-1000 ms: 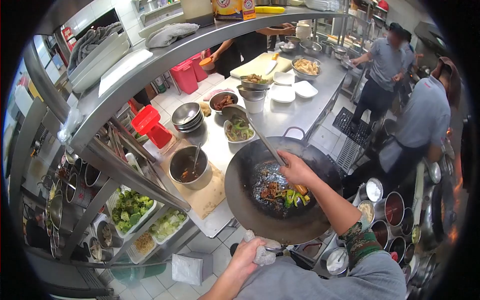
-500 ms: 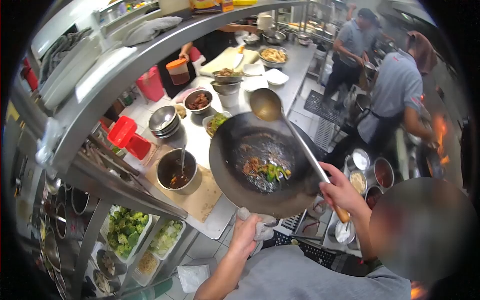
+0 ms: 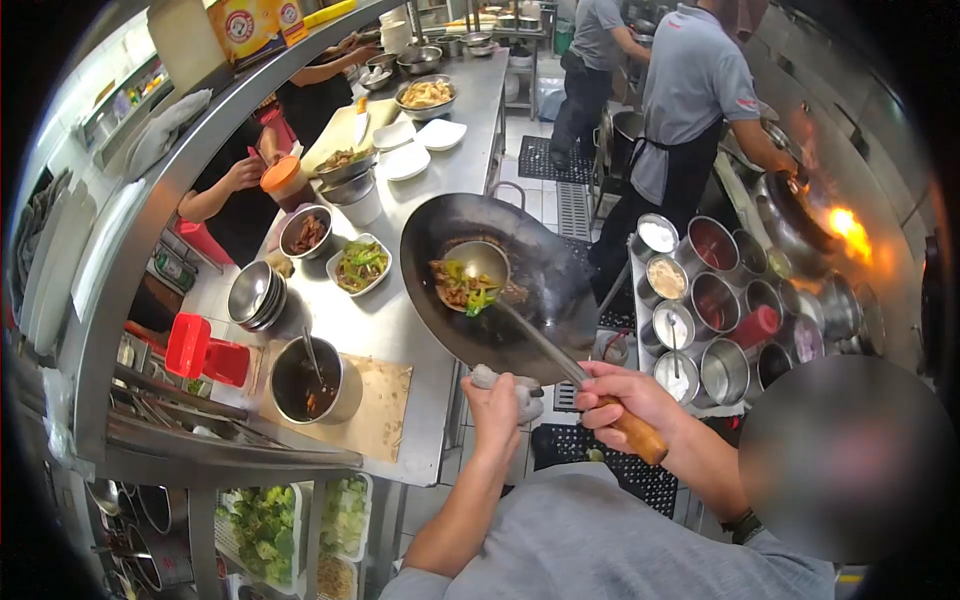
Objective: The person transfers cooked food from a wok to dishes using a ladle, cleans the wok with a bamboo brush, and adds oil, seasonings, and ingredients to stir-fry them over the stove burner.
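Note:
My left hand point(image 3: 493, 412) grips the near edge of a dark wok point(image 3: 560, 265) through a folded grey cloth point(image 3: 528, 398). The wok is held in the air, tilted toward the steel counter on its left. My right hand point(image 3: 640, 400) is closed round the wooden handle of a long metal ladle point(image 3: 540, 345). Its bowl rests inside the wok, against cooked food point(image 3: 467, 290) of green pieces and brown bits. A white dish point(image 3: 360, 265) of similar green and brown food stands on the counter just left of the wok.
On the steel counter point(image 3: 440, 180) are a pot of dark sauce point(image 3: 316, 380), stacked bowls point(image 3: 257, 295) and a bowl of meat point(image 3: 305, 232). Seasoning pots point(image 3: 712, 300) stand at right, near a flaming stove point(image 3: 850, 232). A co-worker point(image 3: 690, 90) works there; another person's hand point(image 3: 243, 173) is across the counter.
The ladle has come down from above the wok's far rim into the food. The wok now tilts more to the left, and the food has gathered at that side. My view has turned.

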Tool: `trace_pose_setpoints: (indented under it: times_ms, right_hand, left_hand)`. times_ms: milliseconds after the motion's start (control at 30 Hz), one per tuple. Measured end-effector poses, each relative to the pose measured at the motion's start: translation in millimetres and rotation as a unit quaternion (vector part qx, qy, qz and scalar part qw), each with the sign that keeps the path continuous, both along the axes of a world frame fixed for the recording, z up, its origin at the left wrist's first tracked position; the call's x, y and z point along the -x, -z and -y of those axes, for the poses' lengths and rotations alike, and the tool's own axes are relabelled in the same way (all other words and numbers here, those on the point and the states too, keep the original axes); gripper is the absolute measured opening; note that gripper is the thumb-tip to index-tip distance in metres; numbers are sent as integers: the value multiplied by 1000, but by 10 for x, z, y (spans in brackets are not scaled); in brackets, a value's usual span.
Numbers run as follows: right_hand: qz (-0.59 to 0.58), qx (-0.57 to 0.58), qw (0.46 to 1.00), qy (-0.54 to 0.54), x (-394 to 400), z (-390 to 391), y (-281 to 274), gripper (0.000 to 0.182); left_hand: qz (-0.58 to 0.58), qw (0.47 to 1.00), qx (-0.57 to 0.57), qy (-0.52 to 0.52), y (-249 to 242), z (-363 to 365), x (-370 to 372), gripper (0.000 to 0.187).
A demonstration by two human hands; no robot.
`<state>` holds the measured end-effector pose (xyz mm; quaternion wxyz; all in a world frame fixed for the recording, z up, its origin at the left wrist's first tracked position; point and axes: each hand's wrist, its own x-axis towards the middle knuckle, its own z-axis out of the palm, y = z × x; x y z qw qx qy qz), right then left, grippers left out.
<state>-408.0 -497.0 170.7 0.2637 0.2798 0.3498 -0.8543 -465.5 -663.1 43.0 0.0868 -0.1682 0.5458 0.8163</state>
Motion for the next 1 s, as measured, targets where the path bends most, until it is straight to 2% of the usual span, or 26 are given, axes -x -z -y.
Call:
trace_pose_setpoints:
  times_ms: [33,67,133,200,267,333,367,400,467,500,533,600,633,667,733,767,800,867,900,933,967,1000]
  right_hand:
    - [-9,142,990,11,-47,-129,177,30]
    - [-18,280,960,20,-107,-249,323,28]
    - [-22,314,948,34,-342,-319,509,29]
    - [-64,258,963,54,-571,-323,650,31]
    - [-63,229,969,66,-596,-398,722,38]
    - [-40,214,969,118,-508,-546,728,37]
    - [-39,135,983,120,-481,-573,626,36]
    - [-38,135,982,123,-440,-586,534,36]
    - [-28,-134,986,93,-359,-559,378,35]
    - [-37,-201,977,59,-310,-527,321,37]
    - [-36,-197,978,64,-269,-492,331,37]
    - [-15,-291,957,6,-185,-427,365,38]
    - [-6,-263,965,8,-133,-384,365,38]
    - [-7,-263,965,12,-114,-345,352,38]
    - [23,-70,996,45,-80,-279,327,37]
    - [7,17,998,61,-86,-272,330,30]
    - [1,18,998,52,-67,-304,363,30]
    - [-24,302,952,53,-10,-382,454,26]
    - [-17,313,948,61,21,-367,422,34]
    - [-15,316,948,42,121,-349,397,34]
    - [-53,271,961,7,232,-319,371,36]
    - [-93,224,970,-29,352,-285,324,38]
  left_hand:
    - [23,997,-45,59,27,102,21,24]
    - [23,997,-45,59,-12,174,9,24]
    - [40,990,-114,77,-132,297,-18,15]
    - [69,988,-133,47,-109,373,-21,15]
    - [147,972,-165,77,-89,452,-52,18]
    - [127,978,-151,70,-54,388,-89,17]
    - [103,983,-139,63,-33,337,-94,16]
    - [80,987,-128,54,-16,284,-99,16]
    - [40,992,-96,75,-58,202,-112,19]
    - [-4,994,-64,92,-74,161,-116,22]
    - [-4,993,-60,97,-56,80,-135,22]
    - [-24,998,54,10,10,-131,-165,33]
    - [-29,998,41,24,30,-190,-156,41]
    - [-31,998,41,28,94,-251,-127,41]
    - [-27,991,127,37,153,-315,-44,38]
    - [-30,991,128,31,160,-303,-4,38]
    - [-1,995,89,43,65,-270,69,33]
    - [25,998,52,39,-5,-114,199,28]
    - [61,995,-20,82,2,15,243,24]
    - [95,983,-93,123,-14,109,258,21]
    - [145,977,-107,111,-55,167,228,20]
    - [138,980,-109,91,-62,206,199,20]
